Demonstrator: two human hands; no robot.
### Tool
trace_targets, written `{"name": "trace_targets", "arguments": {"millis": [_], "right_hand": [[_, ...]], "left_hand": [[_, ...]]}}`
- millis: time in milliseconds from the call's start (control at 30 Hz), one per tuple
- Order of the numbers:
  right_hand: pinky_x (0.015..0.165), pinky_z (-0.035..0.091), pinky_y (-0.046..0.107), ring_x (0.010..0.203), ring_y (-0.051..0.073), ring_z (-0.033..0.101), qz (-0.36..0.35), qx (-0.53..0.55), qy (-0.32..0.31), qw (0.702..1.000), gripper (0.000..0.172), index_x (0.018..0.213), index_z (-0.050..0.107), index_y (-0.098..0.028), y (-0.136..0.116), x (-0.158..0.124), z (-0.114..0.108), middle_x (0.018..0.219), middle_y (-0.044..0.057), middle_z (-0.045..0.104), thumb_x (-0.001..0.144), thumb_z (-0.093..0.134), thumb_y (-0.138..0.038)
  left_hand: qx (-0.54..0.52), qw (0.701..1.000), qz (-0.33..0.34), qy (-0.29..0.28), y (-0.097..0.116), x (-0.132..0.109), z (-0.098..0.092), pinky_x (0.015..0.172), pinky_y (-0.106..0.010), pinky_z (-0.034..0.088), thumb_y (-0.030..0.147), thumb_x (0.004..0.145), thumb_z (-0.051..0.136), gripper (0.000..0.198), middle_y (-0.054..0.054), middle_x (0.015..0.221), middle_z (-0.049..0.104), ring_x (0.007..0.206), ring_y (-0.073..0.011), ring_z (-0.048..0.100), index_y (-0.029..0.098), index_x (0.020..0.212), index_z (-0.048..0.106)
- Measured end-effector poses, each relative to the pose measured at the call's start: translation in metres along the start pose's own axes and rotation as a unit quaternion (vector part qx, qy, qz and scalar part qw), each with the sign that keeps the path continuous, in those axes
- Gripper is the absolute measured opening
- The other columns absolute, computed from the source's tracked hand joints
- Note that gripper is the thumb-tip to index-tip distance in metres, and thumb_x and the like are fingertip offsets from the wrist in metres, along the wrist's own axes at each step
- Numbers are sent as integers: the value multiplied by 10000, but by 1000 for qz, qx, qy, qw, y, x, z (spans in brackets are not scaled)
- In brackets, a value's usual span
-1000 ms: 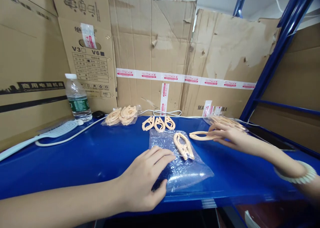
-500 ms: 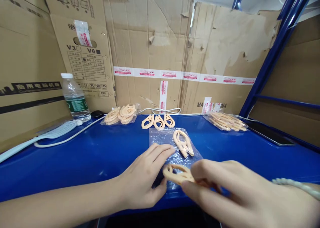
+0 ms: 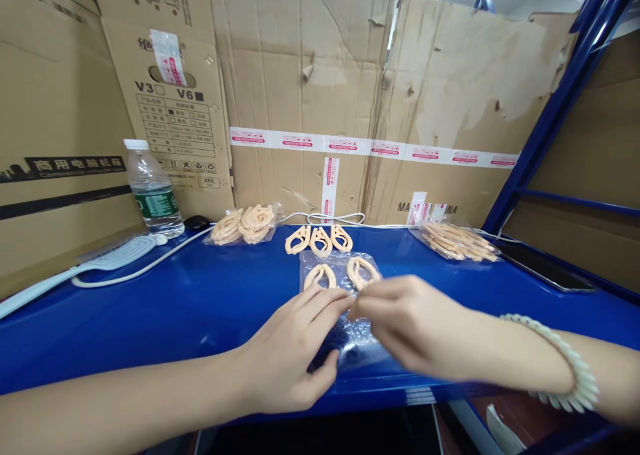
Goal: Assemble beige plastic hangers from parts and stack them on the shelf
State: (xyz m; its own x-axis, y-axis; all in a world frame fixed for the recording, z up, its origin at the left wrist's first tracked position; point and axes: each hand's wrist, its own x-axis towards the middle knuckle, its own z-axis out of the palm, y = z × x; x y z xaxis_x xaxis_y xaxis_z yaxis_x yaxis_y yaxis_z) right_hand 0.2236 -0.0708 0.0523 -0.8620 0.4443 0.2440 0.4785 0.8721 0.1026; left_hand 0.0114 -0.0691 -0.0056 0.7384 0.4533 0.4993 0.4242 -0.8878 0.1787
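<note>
A clear plastic bag (image 3: 365, 342) lies flat in front of me. Two beige folded plastic hangers rest side by side at the bag's upper part: a left hanger (image 3: 327, 273) and a right hanger (image 3: 356, 268). My left hand (image 3: 290, 352) lies over the bag's left side, fingers stretched out and thumb apart, fingertips by the left hanger's lower end. My right hand (image 3: 407, 318) is closed, its fingertips together at the lower end of the right hanger, close to my left fingertips. What they pinch is hidden. Behind the bag lie three loose hangers (image 3: 321, 242) in a row.
A bagged pile of hangers (image 3: 245, 225) sits back left, another bagged pile (image 3: 455, 242) back right. Left of me are a water bottle (image 3: 155, 198), a pale blue hairbrush (image 3: 120, 255) and a white cable. A dark phone-like slab (image 3: 547, 266) lies right. Cardboard walls the blue table.
The hanger that was in my right hand now lies on the bag beside the other one. My right hand has moved forward over the bag; my left hand has barely moved.
</note>
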Motion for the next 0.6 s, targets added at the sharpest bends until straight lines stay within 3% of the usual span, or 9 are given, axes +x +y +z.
{"name": "trace_targets", "arguments": {"millis": [67, 100, 133, 200, 300, 433, 600], "right_hand": [[638, 449, 270, 682, 145, 544, 55, -36, 98, 993, 268, 927, 631, -117, 29, 11, -10, 780, 56, 609, 821, 393, -52], [681, 455, 290, 745, 164, 562, 92, -72, 110, 987, 294, 967, 634, -114, 48, 19, -10, 829, 74, 623, 816, 391, -47], [723, 460, 307, 808, 180, 575, 111, -98, 99, 984, 327, 1014, 634, -113, 69, 29, -5, 879, 91, 634, 806, 393, -35], [847, 454, 330, 987, 203, 573, 82, -104, 28, 991, 439, 1161, 588, -100, 113, 49, 13, 1062, 128, 638, 781, 401, 17], [1022, 372, 348, 1257, 227, 439, 42, -85, -76, 993, 572, 1279, 514, -87, 165, 74, 46, 1316, 172, 527, 734, 444, 72], [1065, 338, 344, 1285, 235, 425, 54, -68, -122, 989, 573, 1288, 515, -111, 192, 83, 67, 1372, 172, 482, 737, 519, 45], [883, 467, 362, 1104, 291, 565, 121, -78, -127, 981, 473, 1197, 571, -112, 198, 59, 58, 1299, 211, 507, 732, 569, -27]], "left_hand": [[-3, 1000, 0, -6, 1, 0, -1, 1041, -505, 399, 146, 775, 530, 545, -147, 1324, 507, 1202, -294, 479, 141, 1312, 442], [-5, 1000, 1, -7, 1, 0, -2, 1032, -499, 408, 145, 779, 529, 523, -141, 1309, 520, 1189, -290, 488, 146, 1298, 464], [-8, 1000, 1, -7, 1, 0, -2, 1030, -495, 410, 138, 784, 523, 504, -134, 1296, 533, 1177, -284, 498, 151, 1286, 481], [-19, 1000, -3, 1, 0, 1, -3, 1044, -493, 395, 104, 793, 499, 474, -118, 1274, 555, 1155, -264, 517, 164, 1263, 509], [-53, 998, -20, 30, -2, 2, -4, 1042, -484, 396, 35, 795, 442, 450, -94, 1229, 590, 1114, -231, 546, 190, 1204, 549], [-82, 995, -27, 54, -6, 4, -3, 996, -469, 442, 24, 816, 423, 407, -88, 1169, 617, 1087, -220, 563, 197, 1153, 572], [-64, 997, -12, 50, -12, 3, 4, 972, -418, 464, 18, 849, 419, 385, -81, 1167, 614, 1083, -202, 562, 190, 1161, 567]]}}
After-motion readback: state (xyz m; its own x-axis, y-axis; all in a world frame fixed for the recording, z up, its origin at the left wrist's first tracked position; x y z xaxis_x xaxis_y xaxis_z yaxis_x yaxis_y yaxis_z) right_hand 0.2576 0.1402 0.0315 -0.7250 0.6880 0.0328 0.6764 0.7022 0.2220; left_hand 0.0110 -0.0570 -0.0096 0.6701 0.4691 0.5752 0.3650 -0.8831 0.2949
